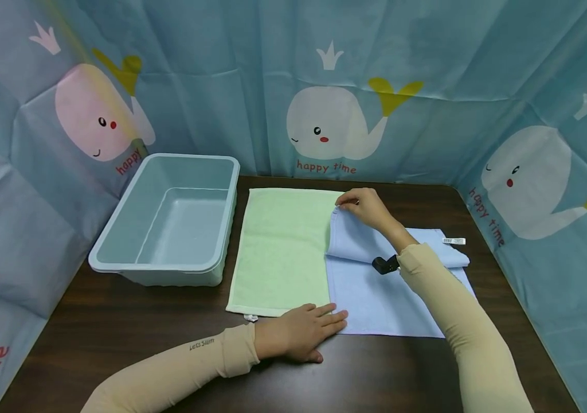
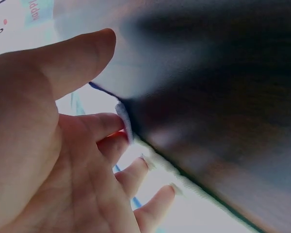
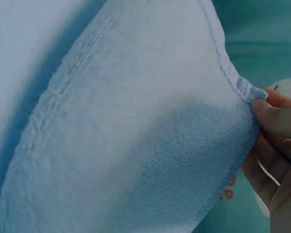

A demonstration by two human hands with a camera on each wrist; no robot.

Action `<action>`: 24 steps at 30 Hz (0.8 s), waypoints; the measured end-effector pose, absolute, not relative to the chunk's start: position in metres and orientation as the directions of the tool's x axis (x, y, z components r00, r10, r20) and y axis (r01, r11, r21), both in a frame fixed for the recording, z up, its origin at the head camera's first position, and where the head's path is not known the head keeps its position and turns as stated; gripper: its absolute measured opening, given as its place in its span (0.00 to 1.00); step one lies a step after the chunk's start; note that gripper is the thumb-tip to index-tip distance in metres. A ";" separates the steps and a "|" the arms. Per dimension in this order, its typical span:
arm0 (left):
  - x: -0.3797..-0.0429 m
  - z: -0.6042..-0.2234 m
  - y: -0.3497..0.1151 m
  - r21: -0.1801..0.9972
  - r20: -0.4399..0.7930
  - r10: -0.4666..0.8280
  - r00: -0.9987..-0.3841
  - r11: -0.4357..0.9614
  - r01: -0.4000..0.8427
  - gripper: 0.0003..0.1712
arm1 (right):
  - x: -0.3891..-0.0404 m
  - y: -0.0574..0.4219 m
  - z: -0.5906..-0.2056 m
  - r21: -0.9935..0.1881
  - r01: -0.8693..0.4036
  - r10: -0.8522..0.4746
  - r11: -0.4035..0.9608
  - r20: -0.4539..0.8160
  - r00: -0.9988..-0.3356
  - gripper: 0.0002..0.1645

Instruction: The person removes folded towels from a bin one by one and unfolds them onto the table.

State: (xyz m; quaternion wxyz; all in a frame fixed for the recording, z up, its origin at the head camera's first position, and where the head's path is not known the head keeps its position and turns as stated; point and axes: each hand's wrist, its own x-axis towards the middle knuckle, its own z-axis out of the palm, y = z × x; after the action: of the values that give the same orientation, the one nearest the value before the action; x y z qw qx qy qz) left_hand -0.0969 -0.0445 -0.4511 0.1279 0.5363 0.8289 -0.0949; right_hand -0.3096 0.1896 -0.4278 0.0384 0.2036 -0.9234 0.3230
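My right hand (image 1: 368, 207) pinches a corner of a light blue towel (image 1: 383, 301) near its far left side. In the right wrist view, thumb and fingers grip the stitched corner and the fluffy cloth (image 3: 136, 111) hangs from it. A loose fold runs across the towel's far part. My left hand (image 1: 310, 331) lies with straight fingers on the towel's near left corner, beside the light green towel (image 1: 285, 252). The left wrist view shows its fingertips (image 2: 160, 199) at the cloth's edge. The green towel lies flat, its right edge meeting the blue one.
A pale blue-green plastic bin (image 1: 180, 229) stands at the table's left, with nothing inside. A white label (image 1: 453, 241) sticks out at the blue towel's right. Whale-printed curtains (image 1: 211, 109) surround the dark wooden table (image 1: 180, 321) at the back and sides.
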 end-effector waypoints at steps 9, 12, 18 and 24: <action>-0.097 -0.452 -0.045 -0.030 -0.316 0.863 -0.395 0.407 0.913 0.46 | -0.338 0.185 -0.450 -0.585 -0.333 -0.316 0.740 0.135 -0.939 0.10; -0.097 -0.450 -0.045 -0.034 -0.321 0.862 -0.393 0.404 0.914 0.46 | -0.344 0.185 -0.457 -0.579 -0.294 -0.292 0.761 0.100 -0.951 0.08; -0.096 -0.450 -0.045 -0.041 -0.321 0.860 -0.396 0.405 0.913 0.46 | -0.350 0.183 -0.472 -0.545 -0.248 -0.279 0.801 0.026 -0.960 0.06; -0.097 -0.453 -0.045 -0.046 -0.319 0.861 -0.395 0.403 0.914 0.46 | -0.350 0.182 -0.480 -0.474 -0.247 -0.264 0.845 0.033 -0.964 0.06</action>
State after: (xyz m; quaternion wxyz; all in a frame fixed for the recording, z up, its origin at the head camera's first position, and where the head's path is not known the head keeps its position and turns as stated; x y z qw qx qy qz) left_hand -0.0967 -0.0452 -0.4527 0.1232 0.5359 0.8283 -0.1075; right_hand -0.3499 0.1818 -0.4801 -0.0166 0.1331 -0.9603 0.2446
